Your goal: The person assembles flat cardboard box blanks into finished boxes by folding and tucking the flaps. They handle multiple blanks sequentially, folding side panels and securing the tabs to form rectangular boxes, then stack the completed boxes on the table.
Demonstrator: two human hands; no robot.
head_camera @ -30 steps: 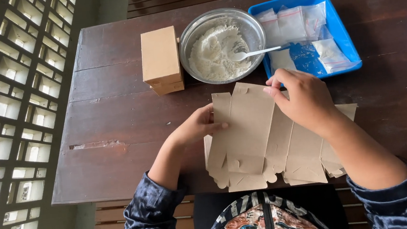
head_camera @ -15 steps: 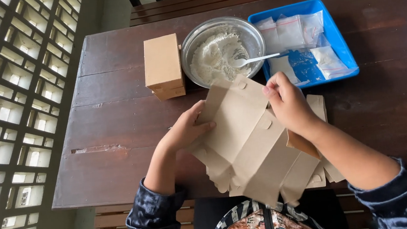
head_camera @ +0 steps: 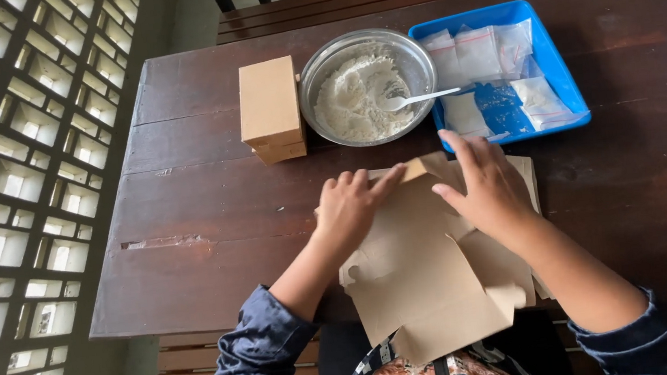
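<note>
A flat brown cardboard box blank (head_camera: 423, 272) lies partly folded on the dark wooden table (head_camera: 214, 215), its near end hanging over the table's front edge. My left hand (head_camera: 352, 206) presses on its left side, fingers reaching to the folded top flap. My right hand (head_camera: 484, 189) rests on the upper right part, fingers spread over the cardboard. More flat blanks peek out beneath on the right.
A folded brown box (head_camera: 270, 108) stands at the back left of a metal bowl (head_camera: 410, 54) of white powder with a white spoon (head_camera: 419, 99). A blue tray (head_camera: 564, 80) of small plastic bags sits at the back right. A lattice wall runs along the left.
The cardboard blank has been turned and pulled toward me, its near end now over the table edge. Both hands shifted on it, the left reaching toward the top flap.
</note>
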